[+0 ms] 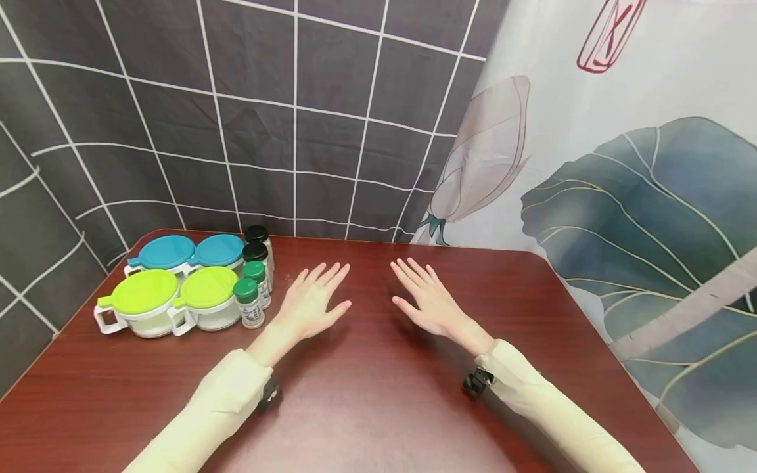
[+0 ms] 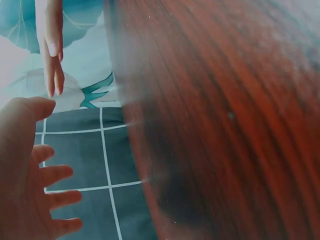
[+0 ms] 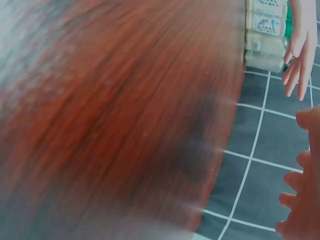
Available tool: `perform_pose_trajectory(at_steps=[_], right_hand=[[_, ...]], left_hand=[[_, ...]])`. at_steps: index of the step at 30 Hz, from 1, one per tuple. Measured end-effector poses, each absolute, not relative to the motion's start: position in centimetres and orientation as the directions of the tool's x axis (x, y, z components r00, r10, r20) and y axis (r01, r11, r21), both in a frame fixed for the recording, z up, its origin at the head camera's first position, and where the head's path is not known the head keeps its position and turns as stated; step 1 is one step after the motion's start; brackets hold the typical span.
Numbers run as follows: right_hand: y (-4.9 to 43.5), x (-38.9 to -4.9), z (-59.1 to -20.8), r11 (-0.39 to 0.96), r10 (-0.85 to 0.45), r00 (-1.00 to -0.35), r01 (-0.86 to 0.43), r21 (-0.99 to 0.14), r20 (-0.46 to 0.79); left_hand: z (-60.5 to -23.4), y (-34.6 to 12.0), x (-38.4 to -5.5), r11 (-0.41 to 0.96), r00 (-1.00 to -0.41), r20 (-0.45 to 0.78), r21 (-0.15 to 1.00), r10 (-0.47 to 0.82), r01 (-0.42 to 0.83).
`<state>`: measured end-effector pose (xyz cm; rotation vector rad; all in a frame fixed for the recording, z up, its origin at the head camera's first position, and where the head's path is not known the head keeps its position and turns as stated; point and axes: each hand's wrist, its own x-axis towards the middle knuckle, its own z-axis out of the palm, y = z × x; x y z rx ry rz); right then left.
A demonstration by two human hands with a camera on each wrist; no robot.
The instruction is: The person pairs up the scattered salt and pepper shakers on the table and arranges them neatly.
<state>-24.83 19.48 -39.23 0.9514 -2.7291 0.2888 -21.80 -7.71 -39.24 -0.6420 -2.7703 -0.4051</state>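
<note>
My left hand [image 1: 310, 303] hovers above the table with its fingers spread and nothing held. Nearest to it, on its left, are two small shaker jars with green lids; the front green-lidded jar [image 1: 250, 305] has a printed label. My right hand [image 1: 430, 301] is also held over the table, fingers straight and a little apart, holding nothing. A gap of bare wood lies between the two hands. In the left wrist view the thumb and fingertips of the left hand [image 2: 30, 170] show; the right wrist view shows part of the right hand [image 3: 305, 185].
Left of the green-lidded jars stand two handled pots with lime lids [image 1: 144, 292] and two with blue lids [image 1: 168, 251]. Two black-lidded jars [image 1: 256, 253] stand behind. The reddish wooden table [image 1: 378, 407] meets a grey checked cloth [image 1: 331, 131] and a white floral curtain [image 1: 556, 131].
</note>
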Motion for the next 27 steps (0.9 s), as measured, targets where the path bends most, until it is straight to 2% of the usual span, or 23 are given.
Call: perform_pose_trajectory(at_steps=[10,19,27], right_hand=[[18.3,-24.8,-38.6,0.759,-0.587,-0.752,-0.640,-0.119,0.299],[16.9,-24.9,-38.1,0.744,-0.590,-0.744,-0.651,-0.147,0.312],[15.5,-24.9,-37.7,0.711,-0.600,-0.706,-0.686,-0.153,0.377]], left_hand=[[-39.0,-8.2,-21.4,0.869,-0.869,0.338,0.215,0.362,0.445],[-38.6,-8.6,-21.1,0.852,-0.864,0.387,0.279,0.322,0.443],[-37.7,-9.1,-21.1,0.838,-0.857,0.412,0.309,0.308,0.450]])
